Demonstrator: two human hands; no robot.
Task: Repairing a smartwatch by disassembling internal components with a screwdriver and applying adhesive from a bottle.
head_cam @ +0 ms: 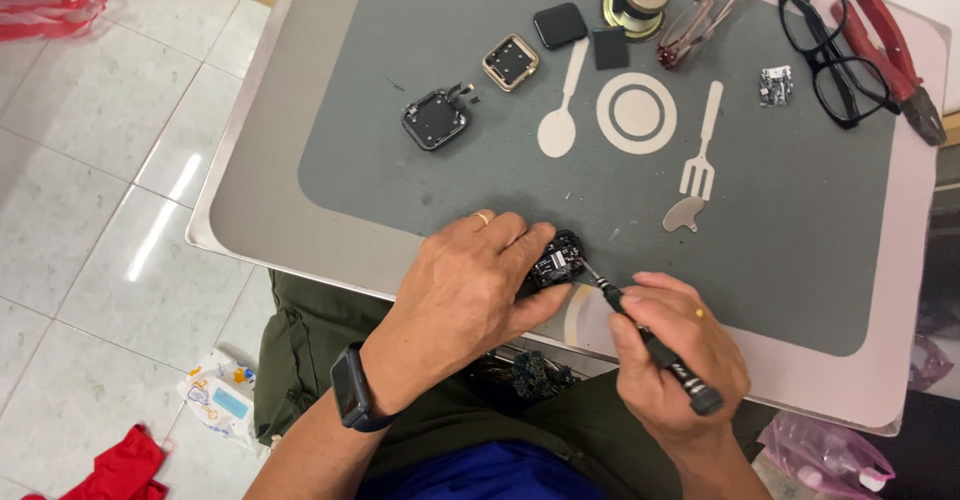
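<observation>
Two hands at bench (pixel 250 200) edge: left hand (pixel 465 280) grip pinches small black watch body (pixel 556 260); right hand (pixel 675 345) grip holds screwdriver (pixel 650 345). Risk: tip slips, gouging parts or dropping screws to the floor.

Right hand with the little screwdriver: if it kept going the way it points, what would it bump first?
Probably the small opened watch case that the left hand pinches; the screwdriver in the right hand aims up-left, tip already at its edge.

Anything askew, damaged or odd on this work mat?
Nothing looks damaged. The opened watch cases lie apart as loose parts, and the red pliers overhang the tray's edge slightly.
</observation>
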